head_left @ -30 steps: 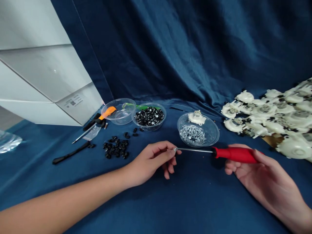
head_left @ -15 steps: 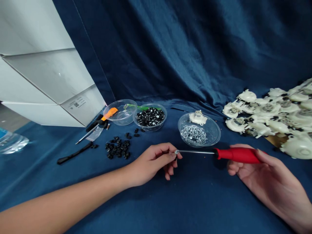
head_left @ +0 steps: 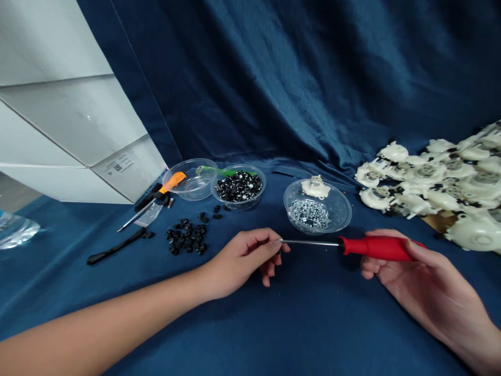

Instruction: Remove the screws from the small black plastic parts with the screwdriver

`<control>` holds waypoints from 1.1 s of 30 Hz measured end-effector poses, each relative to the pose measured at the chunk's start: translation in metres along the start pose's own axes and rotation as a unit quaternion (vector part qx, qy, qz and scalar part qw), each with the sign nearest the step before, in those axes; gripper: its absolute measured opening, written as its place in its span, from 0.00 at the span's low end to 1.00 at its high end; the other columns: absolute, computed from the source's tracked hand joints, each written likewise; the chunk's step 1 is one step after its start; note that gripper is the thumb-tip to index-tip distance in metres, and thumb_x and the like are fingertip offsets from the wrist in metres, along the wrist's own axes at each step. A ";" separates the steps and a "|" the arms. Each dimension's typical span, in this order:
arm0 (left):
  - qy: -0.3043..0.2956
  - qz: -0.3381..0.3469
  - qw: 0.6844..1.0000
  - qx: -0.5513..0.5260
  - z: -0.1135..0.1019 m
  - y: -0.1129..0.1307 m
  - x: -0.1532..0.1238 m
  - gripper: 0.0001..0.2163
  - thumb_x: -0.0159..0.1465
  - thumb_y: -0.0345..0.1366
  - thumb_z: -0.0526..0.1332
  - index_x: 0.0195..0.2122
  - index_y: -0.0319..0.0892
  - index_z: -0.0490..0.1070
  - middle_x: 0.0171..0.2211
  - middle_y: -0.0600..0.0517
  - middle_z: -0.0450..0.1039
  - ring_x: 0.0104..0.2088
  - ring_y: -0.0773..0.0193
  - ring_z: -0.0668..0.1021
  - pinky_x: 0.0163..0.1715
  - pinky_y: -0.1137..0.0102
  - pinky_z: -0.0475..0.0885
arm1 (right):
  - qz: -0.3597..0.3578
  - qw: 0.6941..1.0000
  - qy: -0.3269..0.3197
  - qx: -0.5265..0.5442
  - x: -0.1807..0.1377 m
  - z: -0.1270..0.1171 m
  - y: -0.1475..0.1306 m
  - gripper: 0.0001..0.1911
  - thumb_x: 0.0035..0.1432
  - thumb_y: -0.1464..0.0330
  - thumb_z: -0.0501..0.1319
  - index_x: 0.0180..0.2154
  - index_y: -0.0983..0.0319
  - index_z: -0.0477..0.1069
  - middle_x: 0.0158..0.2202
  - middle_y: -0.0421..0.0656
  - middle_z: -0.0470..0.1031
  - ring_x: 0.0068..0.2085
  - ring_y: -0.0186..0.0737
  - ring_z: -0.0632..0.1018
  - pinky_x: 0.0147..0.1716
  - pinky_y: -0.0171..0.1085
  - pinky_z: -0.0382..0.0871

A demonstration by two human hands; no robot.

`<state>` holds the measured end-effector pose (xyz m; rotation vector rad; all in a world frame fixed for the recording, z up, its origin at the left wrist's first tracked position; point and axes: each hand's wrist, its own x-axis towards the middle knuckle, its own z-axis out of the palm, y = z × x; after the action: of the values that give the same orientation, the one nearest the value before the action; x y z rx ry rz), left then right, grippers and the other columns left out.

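Red-handled screwdriver (head_left: 373,247), silver shaft. Plain dark blue cloth (head_left: 297,318). Cream parts (head_left: 434,183) at 3 o'clock; black bits (head_left: 187,237) at 9.

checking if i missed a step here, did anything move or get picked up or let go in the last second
Nothing visibly changed. The left hand still pinches at the tip of the red screwdriver, the right hand still holds its handle, and the bowl of screws sits where it was.
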<state>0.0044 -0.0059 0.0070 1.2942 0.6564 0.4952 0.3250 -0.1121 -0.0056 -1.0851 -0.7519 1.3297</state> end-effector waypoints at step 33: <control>0.058 0.034 0.995 -0.069 -0.004 -0.009 0.007 0.15 0.78 0.45 0.64 0.49 0.36 0.82 0.36 0.50 0.75 0.29 0.68 0.76 0.27 0.72 0.75 | -0.021 0.998 -0.002 -0.061 -0.002 -0.007 0.015 0.14 0.66 0.57 0.70 0.51 0.54 0.80 0.41 0.53 0.89 0.40 0.55 0.88 0.38 0.47 0.82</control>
<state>0.0071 -0.0005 -0.0037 1.1663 0.6645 0.6642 0.3254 -0.1161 -0.0213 -1.1573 -0.8644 1.2632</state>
